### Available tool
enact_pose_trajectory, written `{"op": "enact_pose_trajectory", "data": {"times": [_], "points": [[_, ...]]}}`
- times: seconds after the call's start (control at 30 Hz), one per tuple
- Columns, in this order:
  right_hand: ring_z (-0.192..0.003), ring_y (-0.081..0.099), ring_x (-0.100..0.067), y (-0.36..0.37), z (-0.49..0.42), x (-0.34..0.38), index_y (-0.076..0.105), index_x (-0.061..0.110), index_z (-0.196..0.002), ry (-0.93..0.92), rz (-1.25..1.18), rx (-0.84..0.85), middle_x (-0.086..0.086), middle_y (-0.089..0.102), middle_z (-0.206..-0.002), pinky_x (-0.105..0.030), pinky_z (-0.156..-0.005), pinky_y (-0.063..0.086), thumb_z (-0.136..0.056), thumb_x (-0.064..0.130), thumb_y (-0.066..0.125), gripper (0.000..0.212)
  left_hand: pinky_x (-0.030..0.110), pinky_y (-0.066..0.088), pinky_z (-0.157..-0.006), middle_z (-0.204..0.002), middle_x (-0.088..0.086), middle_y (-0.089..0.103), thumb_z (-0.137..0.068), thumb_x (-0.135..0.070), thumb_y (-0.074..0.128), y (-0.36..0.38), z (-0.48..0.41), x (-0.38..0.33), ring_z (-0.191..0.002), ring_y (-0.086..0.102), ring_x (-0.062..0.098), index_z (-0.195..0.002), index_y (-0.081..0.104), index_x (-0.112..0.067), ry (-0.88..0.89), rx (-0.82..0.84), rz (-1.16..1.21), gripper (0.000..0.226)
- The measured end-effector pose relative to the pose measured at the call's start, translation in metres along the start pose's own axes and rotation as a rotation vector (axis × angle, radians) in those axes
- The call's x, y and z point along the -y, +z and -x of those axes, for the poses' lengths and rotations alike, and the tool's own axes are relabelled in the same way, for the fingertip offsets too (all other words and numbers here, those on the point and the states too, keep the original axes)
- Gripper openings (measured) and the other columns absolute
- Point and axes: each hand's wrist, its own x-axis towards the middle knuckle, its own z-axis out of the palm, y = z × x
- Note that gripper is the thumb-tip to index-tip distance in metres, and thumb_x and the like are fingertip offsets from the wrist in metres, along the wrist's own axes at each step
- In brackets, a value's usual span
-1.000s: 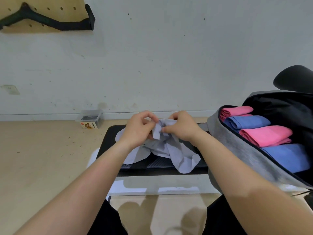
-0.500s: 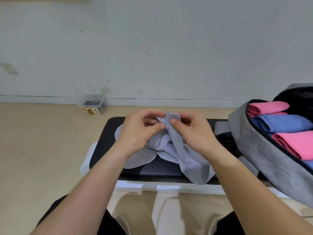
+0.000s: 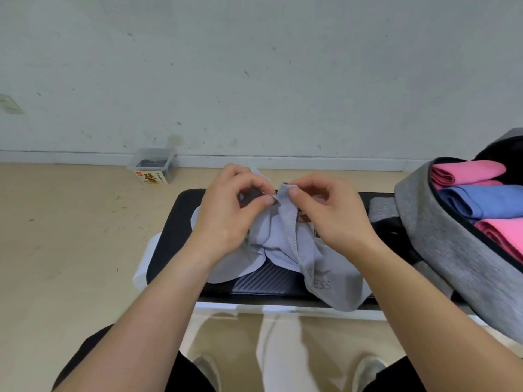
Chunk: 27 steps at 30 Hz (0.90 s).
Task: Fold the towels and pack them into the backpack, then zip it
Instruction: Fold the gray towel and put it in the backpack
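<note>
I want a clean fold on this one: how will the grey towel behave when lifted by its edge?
Probably floppy: the grey towel sags in loose folds below where both hands pinch it. Likely light, since fingertip pinches hold it up. Its free end would likely swing, so flatten it on the black pad first.

Looks to me like a bare workroom, not a home: scuffed white wall (image 3: 254, 66), debris-flecked beige floor (image 3: 62, 236), parts box (image 3: 151, 168) by the baseboard (labelled, unreadable).
</note>
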Motion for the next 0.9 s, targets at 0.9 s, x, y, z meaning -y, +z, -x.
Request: {"op": "enact_pose_trajectory", "data": {"times": [0.9], "points": [[-0.088,0.072,-0.021,-0.009,0.011,0.01,0.074,0.011,-0.094,-0.043,-0.16,0.166,-0.009,0.075,-0.092,-0.034,-0.079,0.06,-0.091,0.008,0.068,0.008,0.011,0.045,-0.062,-0.071,-0.014,0.072,-0.09,-0.022,0.07,-0.008,0.013,-0.02,-0.068,0.066,0.0,-0.085,0.076,-0.027,-0.092,-0.043,0.132,0.009]]}}
